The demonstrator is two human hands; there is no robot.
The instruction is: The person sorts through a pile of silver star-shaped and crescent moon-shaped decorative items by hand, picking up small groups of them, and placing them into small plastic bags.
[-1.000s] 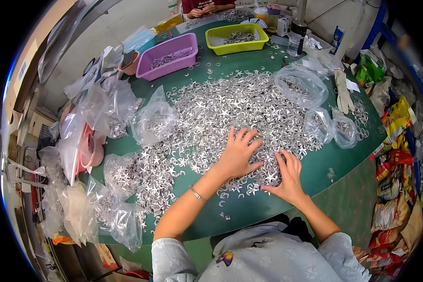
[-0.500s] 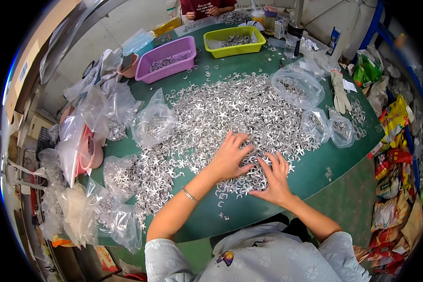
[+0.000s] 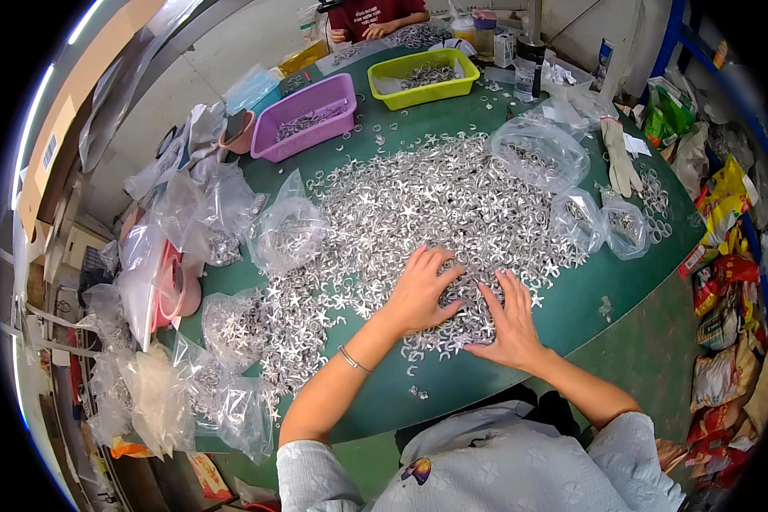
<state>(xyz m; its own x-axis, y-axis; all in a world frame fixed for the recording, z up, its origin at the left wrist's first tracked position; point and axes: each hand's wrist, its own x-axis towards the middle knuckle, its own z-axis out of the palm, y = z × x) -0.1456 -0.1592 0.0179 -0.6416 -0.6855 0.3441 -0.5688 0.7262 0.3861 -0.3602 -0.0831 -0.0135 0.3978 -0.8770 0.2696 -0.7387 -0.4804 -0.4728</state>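
A wide heap of small silver metal pieces (image 3: 418, 200), star-shaped and ring-like, is spread over the green table (image 3: 375, 401). My left hand (image 3: 424, 294) rests on the near part of the heap, fingers spread and curved, thumb pointing right. Facing it, my right hand (image 3: 514, 328) lies at the heap's near right edge with its fingers apart and its thumb out to the left. Loose pieces lie between the two hands, and neither hand visibly holds one. My left fingertips partly sink among the pieces.
A purple basin (image 3: 303, 119) and a yellow-green basin (image 3: 422, 77) with metal pieces stand at the back. Clear plastic bags (image 3: 290, 235) of pieces line the left, more (image 3: 538, 154) the right. A glove (image 3: 620, 158) lies far right. Another person (image 3: 375, 17) sits across the table.
The whole view has shifted slightly, with the table sitting a little further right. Both hands stay over the same part of the heap, fingers only slightly moved.
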